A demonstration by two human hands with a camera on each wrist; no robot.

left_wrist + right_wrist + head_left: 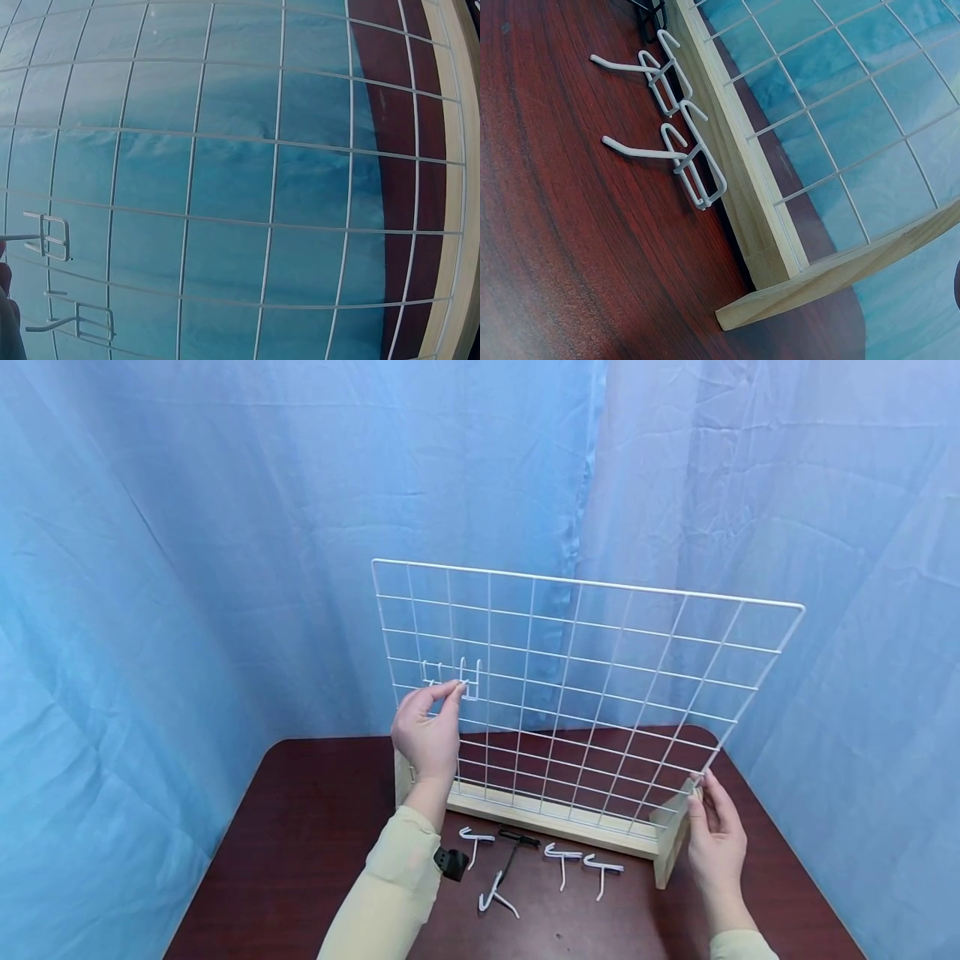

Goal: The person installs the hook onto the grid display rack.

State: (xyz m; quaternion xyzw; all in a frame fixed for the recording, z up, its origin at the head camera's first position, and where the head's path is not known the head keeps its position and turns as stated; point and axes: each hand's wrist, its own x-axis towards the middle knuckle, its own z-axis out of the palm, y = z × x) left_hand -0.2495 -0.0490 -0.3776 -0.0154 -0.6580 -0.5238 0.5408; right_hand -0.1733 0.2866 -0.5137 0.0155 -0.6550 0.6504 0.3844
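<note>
My left hand (429,735) pinches the prong of a white wire hook (477,681) between thumb and fingertips, against the left part of a white wire grid panel (588,582). Beside it, a second white hook (94,322) hangs on the grid; in the head view my fingers partly cover that area. In the left wrist view the pinched hook (56,240) overlaps the grid wires, its prong pointing toward my fingers. My right hand (718,843) holds the panel's right edge near the wooden end piece (670,847) of the stand, thumb in front.
The grid stands in a pale wooden base (555,827) on a dark red-brown table (322,827). Before it lie several white hooks, among them two near the right end (705,169), plus a black hook (517,837). Blue curtains (300,527) surround the table.
</note>
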